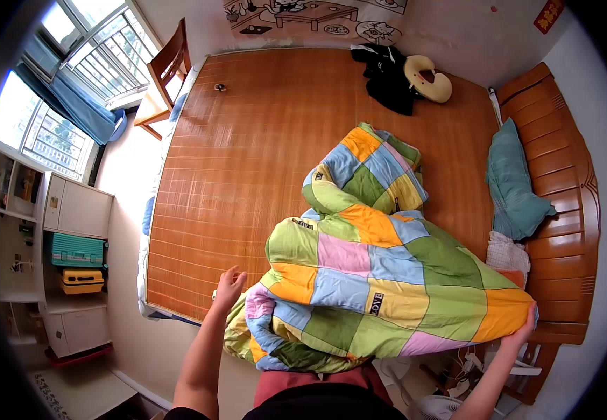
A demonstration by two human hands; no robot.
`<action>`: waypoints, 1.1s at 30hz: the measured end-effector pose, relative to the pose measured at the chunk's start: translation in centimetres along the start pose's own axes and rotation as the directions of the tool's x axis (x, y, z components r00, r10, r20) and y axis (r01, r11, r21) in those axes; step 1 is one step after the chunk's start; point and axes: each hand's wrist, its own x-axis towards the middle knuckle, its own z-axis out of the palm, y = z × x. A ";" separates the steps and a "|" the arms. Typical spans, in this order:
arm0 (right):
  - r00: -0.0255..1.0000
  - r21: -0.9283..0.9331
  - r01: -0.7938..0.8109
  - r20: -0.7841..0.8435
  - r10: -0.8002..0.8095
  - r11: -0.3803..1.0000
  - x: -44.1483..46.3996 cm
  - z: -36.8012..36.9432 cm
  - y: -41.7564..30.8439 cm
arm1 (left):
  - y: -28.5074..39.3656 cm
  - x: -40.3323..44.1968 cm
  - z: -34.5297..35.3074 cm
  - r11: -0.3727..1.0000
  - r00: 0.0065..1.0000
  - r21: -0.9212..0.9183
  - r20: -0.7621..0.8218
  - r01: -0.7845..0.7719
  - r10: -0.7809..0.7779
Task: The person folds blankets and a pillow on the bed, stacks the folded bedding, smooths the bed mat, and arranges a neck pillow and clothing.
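Note:
A patchwork quilt [394,276] in green, orange, blue, pink and yellow squares lies crumpled across the near right part of the bed. Its near side hangs over the bed's edge against my legs. At the far right, my right hand [522,329] is closed on an orange corner of the quilt, pulling that side taut. My left hand [230,285] hovers left of the quilt, over the near edge of the bed, fingers loosely apart and holding nothing. Beneath the quilt is a brown bamboo mat [226,175] covering the bed.
A teal pillow [517,182] leans by the wooden headboard [559,154]. Black clothing [387,77] and a cream neck pillow [429,80] lie at the far side. A chair [170,63] stands at left. A fan [433,408] and cables are below my right arm.

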 end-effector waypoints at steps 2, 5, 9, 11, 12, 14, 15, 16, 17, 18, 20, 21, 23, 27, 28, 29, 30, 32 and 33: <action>0.986 -0.012 0.097 -0.138 -0.098 0.995 0.8 -1.6 -2.3 | -4.8 2.5 -0.8 0.994 0.996 0.063 0.015 0.092 -0.093; 0.982 -0.172 0.110 -0.134 -0.133 0.979 0.6 -1.6 -1.3 | -9.6 4.8 3.2 0.972 0.975 0.150 0.102 0.179 -0.195; 0.996 -0.515 -0.042 -0.091 -0.005 0.856 -1.1 -1.0 4.4 | -6.0 0.1 10.7 0.989 0.923 0.135 0.370 0.053 -0.100; 0.987 -0.577 -0.146 -0.033 0.156 0.803 -3.1 0.3 8.3 | -4.1 -3.1 13.2 0.951 0.851 0.276 0.525 -0.144 -0.024; 0.987 -0.658 -0.105 0.024 0.160 0.746 -3.8 0.5 11.1 | -1.0 -5.1 13.6 0.945 0.820 0.272 0.572 -0.179 -0.010; 0.930 -0.675 0.004 0.274 0.246 0.738 -7.3 3.1 16.2 | 1.5 -9.2 16.4 0.892 0.662 0.120 0.714 -0.437 0.228; 0.820 -0.798 -0.233 0.146 0.553 0.556 -8.2 3.6 18.3 | 5.1 -12.2 16.3 0.801 0.556 0.003 0.721 -0.599 0.413; 0.691 -0.816 -0.371 0.077 0.719 0.444 -9.3 4.4 20.9 | 7.5 -14.9 16.7 0.745 0.431 -0.075 0.775 -0.663 0.462; 0.546 -0.730 -0.471 0.200 0.814 0.495 -10.2 3.9 25.5 | 8.3 -17.4 18.1 0.686 0.349 -0.156 0.769 -0.711 0.536; 0.458 -0.857 -0.345 0.203 0.865 0.384 -12.9 7.8 25.7 | 6.7 -19.1 20.7 0.592 0.258 -0.205 0.757 -0.779 0.601; 0.638 -0.942 0.150 0.323 0.699 0.299 -15.1 9.4 28.7 | 7.5 -17.5 19.3 0.751 0.193 -0.183 0.903 -0.635 0.383; 0.755 -0.948 0.287 0.311 0.578 0.134 -15.4 9.1 29.6 | 5.5 -15.5 19.0 0.839 0.150 -0.260 0.917 -0.477 0.369; 0.743 -0.962 0.077 0.232 0.628 0.264 -13.1 5.9 30.4 | 2.7 -11.8 15.8 0.836 0.464 -0.111 0.789 -0.537 0.403; 0.837 -0.755 -0.234 0.164 0.522 0.613 -10.9 1.4 23.2 | -1.1 -2.7 12.5 0.850 0.897 0.350 0.348 -0.393 0.272; 0.849 -0.763 -0.322 0.029 0.527 0.561 -11.4 1.4 20.9 | -1.4 -0.9 12.1 0.858 0.928 0.413 0.331 -0.306 0.171; 0.864 -0.733 -0.332 0.017 0.504 0.594 -11.1 -0.8 20.3 | -1.8 0.5 12.2 0.850 0.946 0.477 0.318 -0.223 0.070; 0.866 -0.720 -0.344 0.005 0.501 0.602 -11.1 -2.5 19.8 | -1.6 1.3 12.3 0.829 0.949 0.528 0.316 -0.185 0.011; 0.870 -0.719 -0.357 -0.023 0.493 0.596 -11.2 -5.0 19.2 | -2.4 1.8 13.7 0.819 0.950 0.557 0.308 -0.138 -0.049; 0.870 -0.729 -0.362 -0.041 0.491 0.581 -11.5 -5.9 19.3 | -1.8 1.0 14.5 0.823 0.948 0.549 0.315 -0.144 -0.044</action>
